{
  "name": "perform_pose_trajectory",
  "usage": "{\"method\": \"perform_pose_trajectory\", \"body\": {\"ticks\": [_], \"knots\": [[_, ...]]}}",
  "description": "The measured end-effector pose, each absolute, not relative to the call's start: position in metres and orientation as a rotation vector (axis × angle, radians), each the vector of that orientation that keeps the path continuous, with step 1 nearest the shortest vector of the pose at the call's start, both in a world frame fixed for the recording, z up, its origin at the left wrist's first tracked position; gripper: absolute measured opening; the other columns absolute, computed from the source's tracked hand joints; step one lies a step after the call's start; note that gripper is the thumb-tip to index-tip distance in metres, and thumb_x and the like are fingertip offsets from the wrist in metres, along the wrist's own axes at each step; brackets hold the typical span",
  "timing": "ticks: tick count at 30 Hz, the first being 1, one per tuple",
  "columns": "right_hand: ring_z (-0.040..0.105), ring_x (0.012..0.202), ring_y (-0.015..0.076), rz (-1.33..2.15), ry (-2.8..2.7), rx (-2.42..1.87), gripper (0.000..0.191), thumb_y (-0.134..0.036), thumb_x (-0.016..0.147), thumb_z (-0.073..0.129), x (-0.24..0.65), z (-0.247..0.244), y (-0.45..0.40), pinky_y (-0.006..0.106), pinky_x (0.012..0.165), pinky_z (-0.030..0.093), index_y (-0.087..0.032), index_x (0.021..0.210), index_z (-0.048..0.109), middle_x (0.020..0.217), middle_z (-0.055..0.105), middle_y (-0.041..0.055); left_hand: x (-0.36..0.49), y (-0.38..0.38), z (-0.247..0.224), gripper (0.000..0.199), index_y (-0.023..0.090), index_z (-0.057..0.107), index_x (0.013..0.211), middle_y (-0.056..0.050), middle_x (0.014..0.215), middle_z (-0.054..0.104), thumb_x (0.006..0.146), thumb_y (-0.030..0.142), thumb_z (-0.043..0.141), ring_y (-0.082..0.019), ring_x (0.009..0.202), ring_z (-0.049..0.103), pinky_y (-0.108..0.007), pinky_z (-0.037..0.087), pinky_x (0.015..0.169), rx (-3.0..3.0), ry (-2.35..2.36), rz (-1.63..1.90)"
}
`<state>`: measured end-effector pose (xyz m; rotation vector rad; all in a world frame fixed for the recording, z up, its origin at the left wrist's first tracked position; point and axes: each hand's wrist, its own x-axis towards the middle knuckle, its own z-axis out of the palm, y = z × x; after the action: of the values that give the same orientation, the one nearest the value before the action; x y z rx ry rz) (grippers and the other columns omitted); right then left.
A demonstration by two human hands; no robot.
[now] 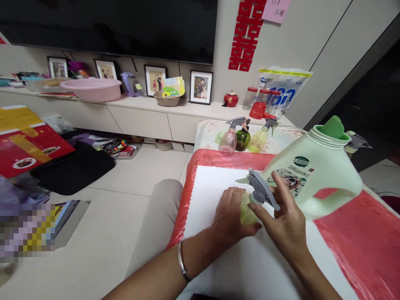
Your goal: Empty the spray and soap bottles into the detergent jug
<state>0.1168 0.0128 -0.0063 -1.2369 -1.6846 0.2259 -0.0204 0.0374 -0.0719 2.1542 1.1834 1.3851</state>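
A small yellow-green spray bottle [248,213] with a grey spray head [261,189] stands over the white sheet [206,187]. My left hand [229,212], with a silver bangle on its wrist, is wrapped round the bottle's body. At the collar, the thumb of my right hand [286,223] presses against the spray head, its other fingers raised behind the grey lever. Just beyond my right hand is a large pale green jug [325,166], with a green scoop-like piece [333,127] in its open mouth.
Behind the sheet stand a pink spray bottle [228,142], a dark green one [242,140] and a yellow one [258,139]. Red plastic [368,233] covers the table. A long cabinet [137,118] holds a pink basin [93,89], photo frames and jars.
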Motion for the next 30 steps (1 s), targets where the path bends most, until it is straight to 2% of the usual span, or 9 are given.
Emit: {"method": "perform_pose_trajectory", "body": {"ticks": [4, 7, 10, 13, 17, 20, 24, 28, 30], "knots": [[0.065, 0.098, 0.0115, 0.207, -1.712, -1.215, 0.076, -0.043, 0.095, 0.073, 0.120, -0.004, 0.011, 0.015, 0.084, 0.058, -0.017, 0.158, 0.039, 0.113, 0.063, 0.0049, -0.021, 0.039, -0.069, 0.056, 0.019, 0.057, 0.110, -0.014, 0.107, 0.065, 0.063, 0.040, 0.076, -0.033, 0.097, 0.062, -0.053, 0.055, 0.085, 2.148, 1.189, 1.298], [0.064, 0.106, 0.0126, 0.291, -1.705, -1.233, 0.076, -0.043, 0.096, 0.071, 0.124, -0.007, 0.010, 0.010, 0.072, 0.056, -0.021, 0.160, 0.037, 0.124, 0.059, 0.0062, -0.022, 0.039, -0.064, 0.055, 0.020, 0.061, 0.111, -0.012, 0.107, 0.067, 0.063, 0.038, 0.077, -0.034, 0.099, 0.063, -0.053, 0.054, 0.087, 2.183, 1.179, 1.240], [0.061, 0.116, 0.0130, 0.460, -1.672, -1.190, 0.074, -0.041, 0.099, 0.068, 0.126, -0.012, 0.011, 0.015, 0.092, 0.056, -0.026, 0.162, 0.033, 0.140, 0.049, 0.0073, -0.022, 0.039, -0.062, 0.050, 0.021, 0.064, 0.109, -0.010, 0.102, 0.068, 0.064, 0.037, 0.078, -0.033, 0.098, 0.063, -0.054, 0.054, 0.089, 2.237, 1.185, 1.224], [0.057, 0.123, 0.0148, 0.639, -1.628, -1.102, 0.079, -0.042, 0.099, 0.067, 0.124, -0.016, 0.014, 0.024, 0.108, 0.050, -0.027, 0.164, 0.026, 0.143, 0.045, 0.0096, -0.023, 0.038, -0.062, 0.044, 0.022, 0.066, 0.105, -0.009, 0.102, 0.068, 0.065, 0.037, 0.078, -0.032, 0.099, 0.061, -0.051, 0.055, 0.088, 2.238, 1.217, 1.295], [0.058, 0.119, 0.0143, 0.632, -1.617, -1.093, 0.092, -0.046, 0.093, 0.075, 0.123, -0.019, 0.017, 0.024, 0.105, 0.052, -0.027, 0.165, 0.022, 0.136, 0.050, 0.0098, -0.024, 0.036, -0.062, 0.050, 0.024, 0.064, 0.112, -0.007, 0.105, 0.068, 0.065, 0.034, 0.077, -0.029, 0.097, 0.059, -0.047, 0.054, 0.087, 2.263, 1.180, 1.337], [0.061, 0.108, 0.0096, 0.560, -1.596, -1.137, 0.089, -0.045, 0.091, 0.078, 0.124, -0.018, 0.017, 0.015, 0.098, 0.053, -0.028, 0.163, 0.028, 0.131, 0.052, 0.0070, -0.023, 0.035, -0.064, 0.052, 0.023, 0.062, 0.113, -0.008, 0.106, 0.067, 0.064, 0.033, 0.077, -0.029, 0.096, 0.059, -0.046, 0.055, 0.083, 2.266, 1.165, 1.364], [0.060, 0.114, 0.0076, 0.596, -1.622, -1.084, 0.083, -0.039, 0.097, 0.072, 0.126, -0.013, 0.015, 0.011, 0.100, 0.049, -0.029, 0.164, 0.024, 0.124, 0.057, 0.0046, -0.023, 0.037, -0.069, 0.057, 0.020, 0.058, 0.114, -0.010, 0.102, 0.064, 0.064, 0.037, 0.077, -0.030, 0.093, 0.061, -0.049, 0.055, 0.081, 2.229, 1.154, 1.354], [0.057, 0.122, 0.0077, 0.629, -1.674, -0.979, 0.073, -0.028, 0.102, 0.062, 0.125, -0.008, 0.013, 0.010, 0.101, 0.048, -0.028, 0.165, 0.023, 0.137, 0.051, 0.0069, -0.023, 0.038, -0.071, 0.063, 0.019, 0.052, 0.118, -0.011, 0.104, 0.063, 0.062, 0.036, 0.076, -0.032, 0.096, 0.061, -0.051, 0.056, 0.081, 2.179, 1.185, 1.349], [0.056, 0.124, 0.0086, 0.660, -1.665, -0.968, 0.077, -0.026, 0.100, 0.065, 0.124, -0.007, 0.014, 0.010, 0.102, 0.049, -0.028, 0.165, 0.023, 0.141, 0.047, 0.0078, -0.024, 0.038, -0.069, 0.061, 0.019, 0.052, 0.117, -0.011, 0.103, 0.063, 0.064, 0.036, 0.075, -0.032, 0.095, 0.061, -0.050, 0.056, 0.080, 2.159, 1.194, 1.382]]}}
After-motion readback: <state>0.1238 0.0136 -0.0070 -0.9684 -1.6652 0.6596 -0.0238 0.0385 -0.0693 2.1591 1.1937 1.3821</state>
